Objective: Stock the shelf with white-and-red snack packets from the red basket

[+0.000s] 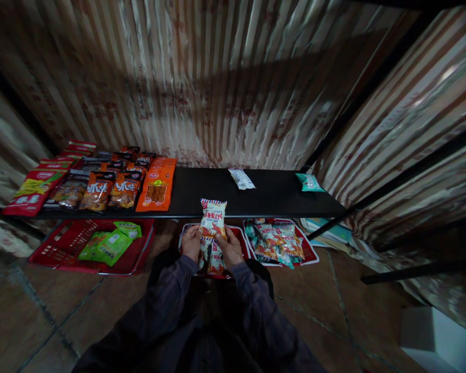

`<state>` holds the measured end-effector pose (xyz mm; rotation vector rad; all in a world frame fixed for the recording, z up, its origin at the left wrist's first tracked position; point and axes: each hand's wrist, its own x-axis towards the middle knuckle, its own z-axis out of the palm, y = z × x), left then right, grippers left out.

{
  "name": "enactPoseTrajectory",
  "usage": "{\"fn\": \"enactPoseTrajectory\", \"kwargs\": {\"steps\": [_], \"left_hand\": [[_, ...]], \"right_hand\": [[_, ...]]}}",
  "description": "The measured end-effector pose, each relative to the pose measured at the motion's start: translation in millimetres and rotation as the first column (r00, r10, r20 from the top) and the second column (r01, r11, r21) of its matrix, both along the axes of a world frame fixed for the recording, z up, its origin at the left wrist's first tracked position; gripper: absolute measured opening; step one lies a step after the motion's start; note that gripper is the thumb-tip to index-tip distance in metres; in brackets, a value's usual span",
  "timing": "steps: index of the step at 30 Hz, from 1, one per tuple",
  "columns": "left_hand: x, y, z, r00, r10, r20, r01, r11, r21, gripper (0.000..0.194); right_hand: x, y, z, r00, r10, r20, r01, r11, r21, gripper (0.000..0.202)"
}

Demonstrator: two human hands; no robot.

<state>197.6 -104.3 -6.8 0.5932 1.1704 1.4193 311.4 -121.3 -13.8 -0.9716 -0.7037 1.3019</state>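
A white and orange snack bag (213,217) with a striped top edge is held between my two hands, just in front of the black shelf (205,189). My left hand (191,242) grips its lower left side. On its lower right side, my right hand (230,244) is closed with the thumb on the front. Below them stands a red basket (244,247) with more such bags (214,261), partly hidden by my hands. A whitish bag (241,178) lies flat farther back on the shelf, and a teal bag (309,182) lies near its right end.
Orange and brown snack bags (97,190), red bags (37,186) and a flat orange packet (156,185) line the shelf's left side. Underneath, a red basket (140,259) holds green packets (111,244); another basket (312,256) at right holds mixed bags. Black posts frame the shelf.
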Motion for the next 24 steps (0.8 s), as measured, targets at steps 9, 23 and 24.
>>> {"fn": "enactPoseTrajectory", "kwargs": {"steps": [9, 23, 24], "left_hand": [[-1, -5, 4.2, 0.983, -0.182, 0.024, 0.181, 0.983, 0.026, 0.037], [-3, 10, 13.6, 0.999, -0.04, -0.024, 0.042, 0.997, 0.06, 0.032], [-3, 13, 13.3, 0.999, -0.028, -0.036, 0.03, 0.998, 0.063, 0.031]], "right_hand": [[3, 7, -13.3, 0.993, -0.094, 0.077, 0.098, 0.994, -0.043, 0.065], [-12, 17, 3.0, 0.996, -0.005, 0.091, 0.006, 1.0, -0.009, 0.065], [-13, 19, 5.3, 0.994, -0.001, 0.107, 0.001, 1.0, 0.005, 0.063]]}}
